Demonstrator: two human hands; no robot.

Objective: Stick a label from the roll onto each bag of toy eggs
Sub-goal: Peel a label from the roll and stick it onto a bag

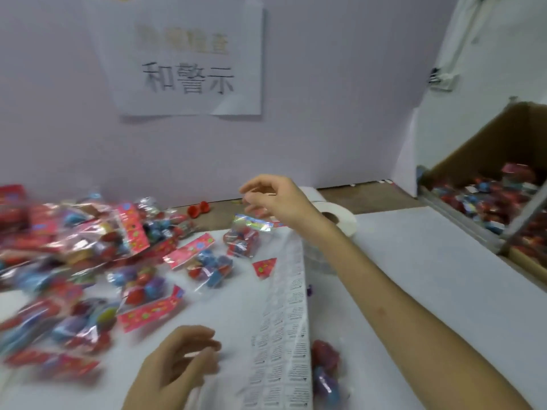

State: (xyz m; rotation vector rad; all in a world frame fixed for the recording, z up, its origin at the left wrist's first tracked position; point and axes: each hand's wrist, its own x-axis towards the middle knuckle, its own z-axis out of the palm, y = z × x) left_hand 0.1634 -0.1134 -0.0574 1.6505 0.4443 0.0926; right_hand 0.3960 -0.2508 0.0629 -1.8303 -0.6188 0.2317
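Several clear bags of toy eggs with pink header cards lie piled on the left of the white table. A long strip of printed labels runs from the near edge back to the white label roll. My right hand hovers above a single bag near the roll, fingers loosely curled, holding nothing I can make out. My left hand hangs over the table at the near edge beside the strip, fingers relaxed and empty. Another bag lies right of the strip, partly under it.
An open cardboard box with more bags of eggs stands at the right, behind a metal rail. A paper sign hangs on the wall behind. Two small red pieces lie on the brown surface at the back.
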